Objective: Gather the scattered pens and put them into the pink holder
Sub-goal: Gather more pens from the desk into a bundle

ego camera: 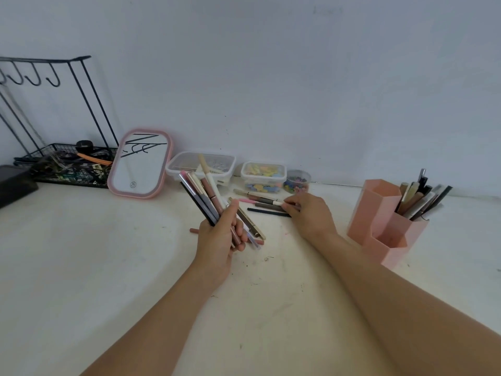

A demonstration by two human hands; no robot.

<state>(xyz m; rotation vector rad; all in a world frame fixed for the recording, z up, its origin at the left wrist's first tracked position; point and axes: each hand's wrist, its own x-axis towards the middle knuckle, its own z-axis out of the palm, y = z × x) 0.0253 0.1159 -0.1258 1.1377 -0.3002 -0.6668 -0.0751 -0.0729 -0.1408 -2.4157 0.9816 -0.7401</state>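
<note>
1. Head view: white scuffed tabletop (108, 267) against a plain pale wall (271, 63); pink mirror (139, 164), wire rack (62, 164), clear boxes (264, 173) along the back.
2. Left hand (219, 240) grips a pen bundle (202, 198), long axis tilted up-left, tips away from the person.
3. Right hand (309, 213), fingers curled, pinches loose pens (260, 203) lying roughly left-right on the table.
4. Pink holder (385, 226) stands at right, its pens leaning up-right.
</note>
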